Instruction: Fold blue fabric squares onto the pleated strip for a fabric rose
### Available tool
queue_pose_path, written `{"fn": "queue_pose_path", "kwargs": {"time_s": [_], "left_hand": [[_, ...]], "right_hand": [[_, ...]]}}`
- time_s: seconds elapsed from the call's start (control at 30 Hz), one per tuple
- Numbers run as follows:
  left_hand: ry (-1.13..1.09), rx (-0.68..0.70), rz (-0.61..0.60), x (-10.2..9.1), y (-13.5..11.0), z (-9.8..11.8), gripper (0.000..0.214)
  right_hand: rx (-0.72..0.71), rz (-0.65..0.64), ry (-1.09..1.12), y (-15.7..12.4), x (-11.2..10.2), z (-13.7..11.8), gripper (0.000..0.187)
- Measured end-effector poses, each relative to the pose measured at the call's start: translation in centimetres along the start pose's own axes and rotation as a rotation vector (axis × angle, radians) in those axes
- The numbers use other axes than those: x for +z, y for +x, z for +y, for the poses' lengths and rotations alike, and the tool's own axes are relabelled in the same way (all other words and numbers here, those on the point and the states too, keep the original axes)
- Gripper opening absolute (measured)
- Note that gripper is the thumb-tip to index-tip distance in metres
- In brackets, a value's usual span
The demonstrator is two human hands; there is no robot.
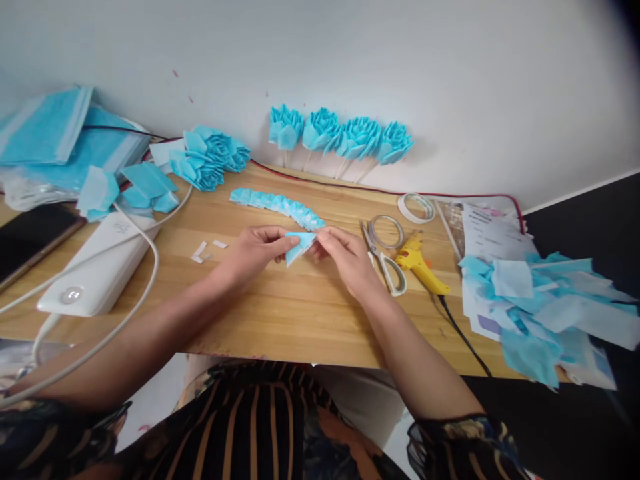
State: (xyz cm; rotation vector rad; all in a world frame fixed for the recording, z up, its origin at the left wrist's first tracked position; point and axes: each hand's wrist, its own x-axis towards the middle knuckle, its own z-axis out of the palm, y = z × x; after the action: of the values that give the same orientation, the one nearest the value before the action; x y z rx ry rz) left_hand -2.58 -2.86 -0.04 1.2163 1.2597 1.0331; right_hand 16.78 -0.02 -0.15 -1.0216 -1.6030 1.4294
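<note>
Between my two hands is a small folded piece of blue fabric [297,247], shaped like a triangle with a pale edge. My left hand [255,253] pinches its left side, thumb on top. At its upper right corner my right hand [345,257] grips it between thumb and fingers. Just beyond my hands, a curved row of folded blue petals [277,203] lies on the wooden table [240,313]. Scissors [383,260] with white handles rest to the right of my right hand. Small white strips [200,251] lie left of my left hand.
Blue fabric flowers [357,137] on sticks lean against the wall, with more flowers [210,157] at left. A yellow glue gun [423,263], tape rolls [417,208] and blue scraps [530,293] lie right. A white power bank [100,267], its cable, and a phone [35,240] lie left.
</note>
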Motion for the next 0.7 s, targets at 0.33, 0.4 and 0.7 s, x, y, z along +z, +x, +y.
{"fn": "queue_pose_path", "kwargs": {"time_s": [0.33,0.4,0.7], "left_hand": [[-0.037,0.017,0.001,0.27,-0.13,0.09,0.031],[-0.018,0.026,0.003,0.29,-0.22,0.32,0.032],[0.076,0.022,-0.018,0.03,-0.07,0.19,0.030]], "right_hand": [[0.094,-0.076,-0.030,-0.11,0.72,0.79,0.027],[0.082,-0.072,-0.040,-0.09,0.73,0.76,0.025],[0.052,-0.070,-0.146,-0.06,0.64,0.13,0.027]]}}
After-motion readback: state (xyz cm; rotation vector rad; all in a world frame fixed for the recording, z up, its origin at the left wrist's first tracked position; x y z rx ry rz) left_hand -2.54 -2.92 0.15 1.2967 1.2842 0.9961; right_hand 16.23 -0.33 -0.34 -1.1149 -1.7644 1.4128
